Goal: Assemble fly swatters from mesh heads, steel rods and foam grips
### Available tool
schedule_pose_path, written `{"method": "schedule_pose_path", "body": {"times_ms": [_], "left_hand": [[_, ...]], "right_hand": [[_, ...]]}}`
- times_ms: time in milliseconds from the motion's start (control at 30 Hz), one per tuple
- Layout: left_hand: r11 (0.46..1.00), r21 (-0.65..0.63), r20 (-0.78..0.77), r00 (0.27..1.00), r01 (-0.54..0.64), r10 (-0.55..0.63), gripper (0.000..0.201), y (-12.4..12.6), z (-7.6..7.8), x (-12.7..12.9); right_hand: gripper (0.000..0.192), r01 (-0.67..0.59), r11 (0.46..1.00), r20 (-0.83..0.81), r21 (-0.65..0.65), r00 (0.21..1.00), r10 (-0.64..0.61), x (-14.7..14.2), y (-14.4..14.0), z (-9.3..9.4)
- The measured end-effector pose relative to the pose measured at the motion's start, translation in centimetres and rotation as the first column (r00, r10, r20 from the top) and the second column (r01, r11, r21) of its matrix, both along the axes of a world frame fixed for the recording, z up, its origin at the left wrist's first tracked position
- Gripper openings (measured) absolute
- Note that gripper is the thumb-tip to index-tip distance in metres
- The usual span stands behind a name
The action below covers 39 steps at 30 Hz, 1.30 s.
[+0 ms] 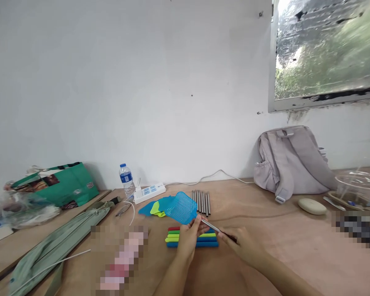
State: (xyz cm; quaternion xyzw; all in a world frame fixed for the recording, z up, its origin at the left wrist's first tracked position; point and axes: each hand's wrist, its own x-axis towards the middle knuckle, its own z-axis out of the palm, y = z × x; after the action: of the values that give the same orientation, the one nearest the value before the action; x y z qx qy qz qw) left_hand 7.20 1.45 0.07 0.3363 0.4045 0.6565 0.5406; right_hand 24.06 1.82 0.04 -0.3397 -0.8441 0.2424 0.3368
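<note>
the left hand (189, 236) held a blue fly swatter head (181, 207) by its lower edge, fingers closed on it, a little above the bench (265, 230). the right hand (242, 244) pinched a thin metal rod (214, 227), fingers closed around it, and the rod's tip was right at the base of the swatter head. it looked like the step of joining the rod to the head; whether the tip was already inside the socket, i could not tell. the next move would call for keeping the rod straight in line with the socket and holding the head firm. under the hands lay colored handles (191, 238), and more metal rods (201, 201) lay just behind. other swatter heads (156, 207), blue and yellow-green, lay beside the held one.
</note>
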Motion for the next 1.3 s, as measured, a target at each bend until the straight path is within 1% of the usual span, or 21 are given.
{"method": "schedule_pose_path", "body": {"times_ms": [100, 233, 400, 500, 600, 700, 800, 867, 1000, 1133, 1200, 1300], "left_hand": [[1.000, -0.020, -0.015, 1.000, -0.024, 0.023, 0.037, 0.1, -0.1, 0.0], [0.999, -0.016, 0.005, 0.999, -0.052, 0.052, 0.036, 0.1, 0.1, -0.1], [0.999, 0.010, 0.013, 0.999, -0.051, 0.051, 0.031, -0.1, 0.5, -0.1], [0.999, 0.013, -0.007, 0.999, -0.048, 0.048, 0.030, -0.2, 0.7, -0.2], [0.996, 0.029, -0.035, 0.996, -0.083, 0.084, 0.030, 0.1, 0.8, -0.8], [0.981, 0.108, -0.028, 0.986, -0.159, 0.163, 0.032, 0.6, 1.0, -1.9], [0.974, 0.149, 0.002, 0.985, -0.170, 0.171, 0.034, 1.0, 1.4, -2.8], [0.971, 0.157, 0.030, 0.984, -0.178, 0.175, 0.030, 1.2, 1.5, -3.0], [0.971, 0.100, 0.081, 0.974, -0.218, 0.210, 0.018, 1.5, 1.4, -2.7], [0.972, 0.066, 0.097, 0.971, -0.225, 0.219, 0.014, 1.8, 0.9, -2.7], [0.968, 0.060, 0.111, 0.965, -0.243, 0.236, 0.012, 2.1, 0.8, -3.3], [0.953, 0.046, 0.131, 0.948, -0.299, 0.291, 0.009, 2.4, 0.9, -4.8]], "right_hand": [[0.038, -0.005, 1.000, 0.022, -0.006, 1.000, 0.005, 0.1, 0.0, 0.2], [0.037, 0.019, 0.999, 0.064, 0.047, 0.998, -0.022, 0.5, 0.2, 0.1], [0.038, 0.061, 0.992, 0.127, 0.111, 0.989, -0.075, 1.0, 0.6, -0.4], [0.039, 0.059, 0.990, 0.135, 0.128, 0.988, -0.076, 1.0, 0.8, -0.5], [0.038, 0.027, 0.989, 0.143, 0.143, 0.989, -0.048, 1.1, 0.9, -0.1], [0.036, -0.016, 0.984, 0.155, 0.178, 0.988, -0.012, 1.8, 1.0, 0.8], [0.036, -0.045, 0.979, 0.150, 0.200, 0.989, 0.015, 2.8, 1.2, 1.6], [0.037, -0.056, 0.975, 0.138, 0.216, 0.990, 0.027, 3.2, 1.5, 1.9], [0.036, -0.090, 0.966, 0.129, 0.241, 0.990, 0.060, 3.5, 2.2, 2.0], [0.037, -0.110, 0.967, 0.131, 0.230, 0.988, 0.081, 3.7, 2.8, 1.5], [0.037, -0.118, 0.970, 0.134, 0.211, 0.987, 0.091, 4.1, 3.0, 1.2], [0.035, -0.115, 0.980, 0.128, 0.159, 0.987, 0.095, 5.2, 3.1, 1.0]]}}
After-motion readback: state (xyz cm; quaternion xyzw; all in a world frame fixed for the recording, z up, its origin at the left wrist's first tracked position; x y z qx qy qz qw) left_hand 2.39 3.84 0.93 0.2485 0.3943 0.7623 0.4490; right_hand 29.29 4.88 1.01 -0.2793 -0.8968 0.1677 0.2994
